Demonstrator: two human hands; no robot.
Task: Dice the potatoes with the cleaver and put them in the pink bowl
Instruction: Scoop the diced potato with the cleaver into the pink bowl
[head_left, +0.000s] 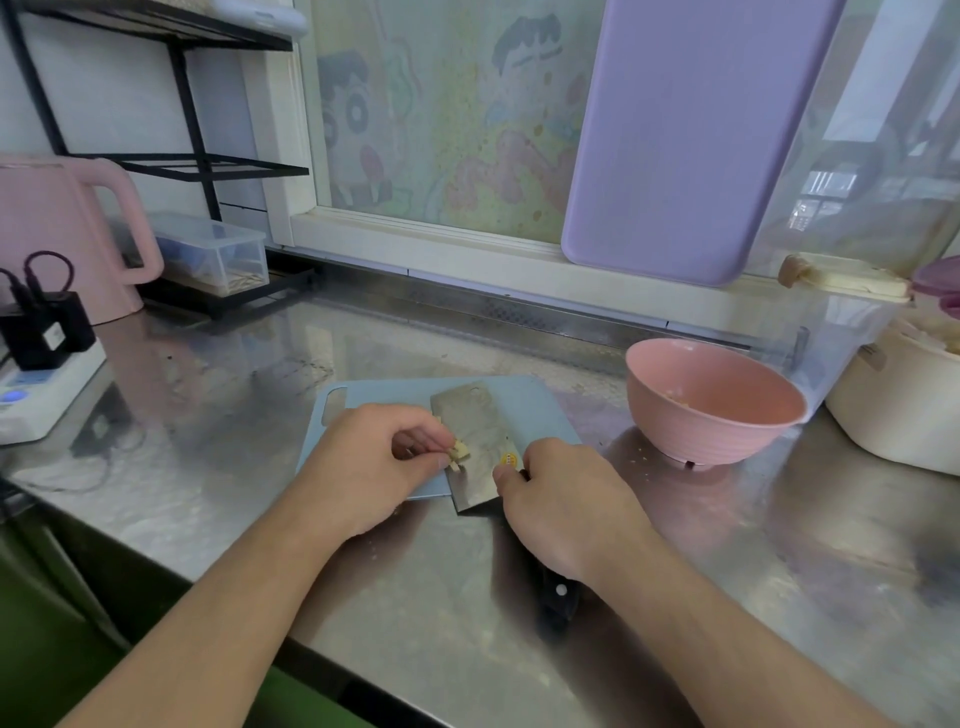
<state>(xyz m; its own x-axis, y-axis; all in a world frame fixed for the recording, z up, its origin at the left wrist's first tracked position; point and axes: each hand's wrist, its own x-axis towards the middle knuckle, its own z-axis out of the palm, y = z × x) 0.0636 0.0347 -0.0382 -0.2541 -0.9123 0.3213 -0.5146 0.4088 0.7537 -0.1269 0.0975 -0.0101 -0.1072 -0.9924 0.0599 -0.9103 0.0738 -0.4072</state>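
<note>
Now mid-transfer, by the look of it: cleaver (475, 447) lying flat on blue board (415, 395), blade face up, long axis running from near-right to far-left, tip end pointing away toward window. Handle (558, 597) sticking back off board over counter (260, 415), toward body. Right hand (563, 512) wrapped over handle where it meets blade, thumb resting on flat of blade near yellow sticker (510, 459); curled round, holding cleaver. Left hand (376, 465) on left side of blade, fingers curled narrow, pinching small pale potato bits (460, 453) right at blade's left edge; bits touching or partly on flat, hard to say exactly how many. Looks like nudging dice onto blade for carrying, judging from flat blade and pinch. Key relation: pink bowl (714, 402) sits right of board, just beyond its right edge, slightly farther from body than hands; so off to right and a little forward from loaded blade. Right hand clearly nearer bowl; left hand on far side of blade from it. A few bits already inside bowl, near back wall. Next move likely calls for lifting blade level and swinging right over rim, then sliding bits off with left fingers. Risk: bits sitting at very edge of blade, could drop on tilt. No whole potato visible on board.
</note>
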